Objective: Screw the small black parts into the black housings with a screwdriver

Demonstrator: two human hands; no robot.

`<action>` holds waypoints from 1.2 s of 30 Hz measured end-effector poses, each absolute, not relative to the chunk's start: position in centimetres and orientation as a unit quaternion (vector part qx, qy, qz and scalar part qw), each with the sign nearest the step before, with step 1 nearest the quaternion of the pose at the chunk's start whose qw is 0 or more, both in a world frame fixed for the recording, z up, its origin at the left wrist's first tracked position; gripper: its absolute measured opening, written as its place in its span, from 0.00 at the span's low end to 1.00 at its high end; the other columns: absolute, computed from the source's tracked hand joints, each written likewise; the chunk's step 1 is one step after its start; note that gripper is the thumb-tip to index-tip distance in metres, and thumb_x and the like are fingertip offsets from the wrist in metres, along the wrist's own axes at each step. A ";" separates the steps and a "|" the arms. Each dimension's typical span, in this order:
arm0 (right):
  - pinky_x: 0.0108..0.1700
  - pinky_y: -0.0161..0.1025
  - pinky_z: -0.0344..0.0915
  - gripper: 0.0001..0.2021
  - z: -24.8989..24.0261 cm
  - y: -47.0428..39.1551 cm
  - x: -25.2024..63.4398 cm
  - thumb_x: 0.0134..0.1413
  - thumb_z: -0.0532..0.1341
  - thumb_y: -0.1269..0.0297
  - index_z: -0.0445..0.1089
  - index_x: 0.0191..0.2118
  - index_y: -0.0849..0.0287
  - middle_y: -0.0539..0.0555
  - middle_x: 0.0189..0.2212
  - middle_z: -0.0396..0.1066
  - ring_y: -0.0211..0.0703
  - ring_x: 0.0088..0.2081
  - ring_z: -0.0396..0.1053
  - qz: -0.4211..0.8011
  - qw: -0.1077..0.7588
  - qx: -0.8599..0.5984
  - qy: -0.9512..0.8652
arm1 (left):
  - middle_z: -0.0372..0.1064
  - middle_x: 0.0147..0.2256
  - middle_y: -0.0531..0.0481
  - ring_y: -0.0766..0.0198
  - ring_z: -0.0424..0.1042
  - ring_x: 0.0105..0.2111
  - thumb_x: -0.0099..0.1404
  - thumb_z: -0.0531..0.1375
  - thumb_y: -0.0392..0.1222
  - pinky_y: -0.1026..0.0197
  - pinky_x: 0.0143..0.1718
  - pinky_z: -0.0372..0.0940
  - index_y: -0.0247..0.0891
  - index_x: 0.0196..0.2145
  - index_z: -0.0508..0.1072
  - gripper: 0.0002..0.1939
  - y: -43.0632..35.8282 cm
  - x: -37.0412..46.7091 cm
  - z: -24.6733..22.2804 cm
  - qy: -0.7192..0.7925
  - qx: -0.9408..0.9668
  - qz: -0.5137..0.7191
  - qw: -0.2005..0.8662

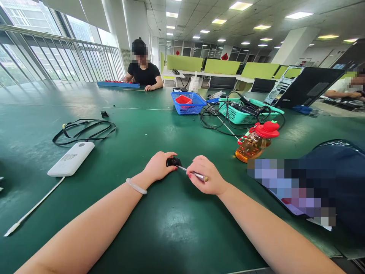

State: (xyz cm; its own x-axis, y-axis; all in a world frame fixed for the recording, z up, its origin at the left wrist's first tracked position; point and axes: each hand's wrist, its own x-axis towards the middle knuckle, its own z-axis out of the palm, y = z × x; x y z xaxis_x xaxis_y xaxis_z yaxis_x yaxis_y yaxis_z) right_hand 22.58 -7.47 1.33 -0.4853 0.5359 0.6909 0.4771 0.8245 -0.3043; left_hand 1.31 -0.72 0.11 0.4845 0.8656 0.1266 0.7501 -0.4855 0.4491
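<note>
We see the left hand point(158, 166) pinching a small black part point(173, 161) against the bench point(159, 232) at centre; at its 3 o'clock the right hand point(205, 179) grips a slim screwdriver point(191, 173). We judge the part light, rigid, easily slipped; hold its sides

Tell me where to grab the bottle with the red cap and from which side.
Grip the bottle around its amber body, likely from above: it lies tilted on the green table, red cap pointing away to the right, so the broad side faces up. The cap looks bumpy and harder to hold.
</note>
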 end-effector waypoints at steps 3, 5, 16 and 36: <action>0.45 0.44 0.62 0.05 1.2 -7.5 22.4 0.55 0.55 0.70 0.67 0.33 0.53 0.47 0.27 0.74 0.39 0.29 0.67 0.000 0.377 -0.287 -0.881 | 0.75 0.48 0.46 0.52 0.70 0.51 0.58 0.66 0.47 0.51 0.54 0.64 0.44 0.55 0.70 0.27 -0.5 1.3 -0.2 0.468 0.843 0.185 0.190; 0.46 0.44 0.62 0.05 1.1 -7.5 22.3 0.56 0.56 0.70 0.67 0.33 0.53 0.48 0.27 0.74 0.39 0.29 0.67 -0.023 0.366 -0.295 -0.882 | 0.75 0.48 0.47 0.52 0.69 0.51 0.57 0.66 0.46 0.51 0.55 0.64 0.44 0.55 0.70 0.27 -0.4 1.3 -0.3 0.466 0.841 0.189 0.199; 0.47 0.44 0.62 0.04 1.3 -7.8 22.0 0.59 0.57 0.68 0.68 0.36 0.54 0.50 0.29 0.75 0.39 0.31 0.69 -0.074 0.357 -0.281 -0.888 | 0.74 0.49 0.45 0.51 0.66 0.53 0.58 0.65 0.46 0.49 0.57 0.62 0.42 0.53 0.72 0.25 -0.4 1.2 -0.7 0.455 0.849 0.200 0.183; 0.51 0.44 0.57 0.09 1.2 -8.0 21.7 0.60 0.58 0.64 0.72 0.30 0.56 0.48 0.23 0.71 0.37 0.27 0.65 -0.060 0.236 -0.302 -0.922 | 0.72 0.52 0.46 0.47 0.61 0.58 0.55 0.66 0.51 0.45 0.61 0.56 0.42 0.46 0.77 0.21 0.3 1.1 -1.5 0.492 0.836 0.199 0.136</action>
State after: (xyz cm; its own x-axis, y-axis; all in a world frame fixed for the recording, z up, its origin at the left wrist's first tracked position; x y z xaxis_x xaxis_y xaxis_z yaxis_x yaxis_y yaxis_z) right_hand 21.65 -7.95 1.19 -0.7067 0.5277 0.4713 0.5841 0.8110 -0.0324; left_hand 1.12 0.27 -1.47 0.4361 0.8775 0.1994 0.7693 -0.4785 0.4234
